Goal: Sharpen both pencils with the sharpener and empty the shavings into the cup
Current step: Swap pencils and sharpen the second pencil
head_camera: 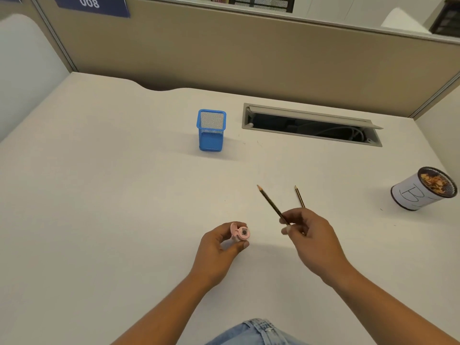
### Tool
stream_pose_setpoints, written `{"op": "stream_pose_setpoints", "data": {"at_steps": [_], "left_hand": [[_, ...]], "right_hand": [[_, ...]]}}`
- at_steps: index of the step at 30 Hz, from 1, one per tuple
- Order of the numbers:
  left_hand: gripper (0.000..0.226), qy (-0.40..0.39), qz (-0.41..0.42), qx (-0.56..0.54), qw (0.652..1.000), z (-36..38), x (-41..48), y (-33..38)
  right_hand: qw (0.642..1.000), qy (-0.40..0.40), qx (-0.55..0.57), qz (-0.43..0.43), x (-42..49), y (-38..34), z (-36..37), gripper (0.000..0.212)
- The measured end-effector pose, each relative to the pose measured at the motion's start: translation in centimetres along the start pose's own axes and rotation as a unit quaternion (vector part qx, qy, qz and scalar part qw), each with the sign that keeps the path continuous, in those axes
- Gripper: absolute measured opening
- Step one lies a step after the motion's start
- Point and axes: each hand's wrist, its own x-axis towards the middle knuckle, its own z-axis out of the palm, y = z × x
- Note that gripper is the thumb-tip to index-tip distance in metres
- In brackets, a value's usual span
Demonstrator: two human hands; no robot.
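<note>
My left hand (219, 247) grips a small pink sharpener (240, 232), its dark hole facing up and its lid flipped open to the left. My right hand (311, 235) pinches a dark pencil (270, 202) near its back end, with the sharpened tip pointing up and left, away from the sharpener. A second pencil (299, 196) lies on the white desk (124, 195) just behind my right hand, partly hidden by the fingers. At the far right stands a white paper-wrapped cup (413, 194) with brown shavings inside.
A blue mesh pen holder (211, 130) stands at the middle back of the desk. Right of it is an open cable hatch (311, 125). Beige partition walls close the back and sides.
</note>
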Motion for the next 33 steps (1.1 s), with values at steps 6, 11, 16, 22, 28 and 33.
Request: {"op": "stream_pose_setpoints", "data": {"at_steps": [6,11,16,22,28,33], "left_hand": [[0.025,0.002,0.066,-0.02,0.998,-2.0,-1.5,4.6],[0.031,-0.018,0.136,0.034,0.99,-3.6,-3.2,8.2],[0.037,-0.058,0.19,0.059,0.978,-4.1,-4.8,10.4],[0.036,-0.066,0.215,0.122,0.967,-4.8,-5.9,11.7],[0.034,-0.086,0.204,0.149,0.964,-5.2,-7.0,12.5],[0.034,-0.068,0.192,0.116,0.972,-5.1,-7.6,12.6]], "right_hand": [[0.995,-0.038,-0.032,-0.086,-3.9,-2.2,-3.6,0.017],[0.973,-0.064,-0.145,-0.17,-5.9,-3.6,-6.1,0.02],[0.946,-0.025,-0.223,-0.233,-7.0,-4.9,-6.7,0.023],[0.923,0.002,-0.26,-0.283,-7.8,-6.1,-7.3,0.022],[0.904,0.031,-0.271,-0.329,-8.7,-6.8,-7.5,0.02],[0.9,0.054,-0.267,-0.341,-9.2,-7.2,-7.5,0.022]]}}
